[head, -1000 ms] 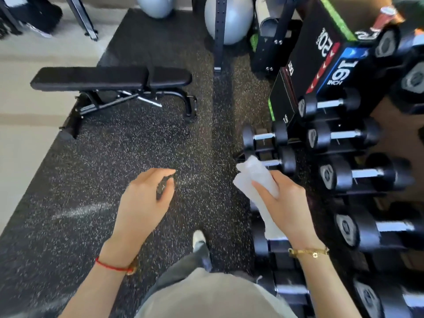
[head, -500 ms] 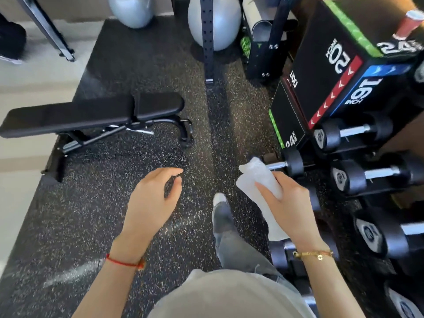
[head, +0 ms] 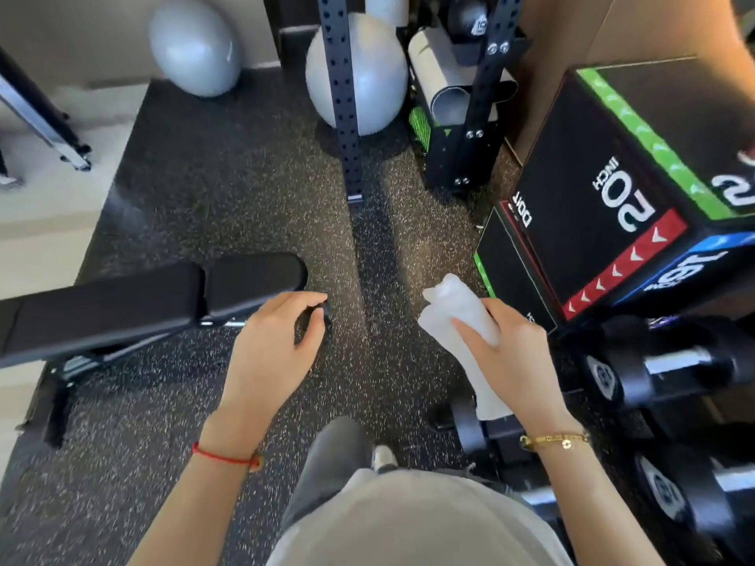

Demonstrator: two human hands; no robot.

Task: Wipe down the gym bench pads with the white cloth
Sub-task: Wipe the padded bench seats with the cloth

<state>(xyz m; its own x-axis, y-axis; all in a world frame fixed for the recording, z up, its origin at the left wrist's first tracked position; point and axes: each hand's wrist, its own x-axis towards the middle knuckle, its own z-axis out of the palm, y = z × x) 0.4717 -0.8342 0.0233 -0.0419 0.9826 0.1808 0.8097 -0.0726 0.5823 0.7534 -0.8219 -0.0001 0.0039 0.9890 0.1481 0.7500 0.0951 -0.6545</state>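
gym, rubber floor [head: 212, 189], bench [head: 122, 304], dumbbells [head: 653, 369], plyo box [head: 613, 198]

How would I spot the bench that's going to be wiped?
Look at the speckled black rubber floor, left side. The gym bench lies flat there, just beyond the left hand. It is the only long, low, black padded thing, split into two cushions.
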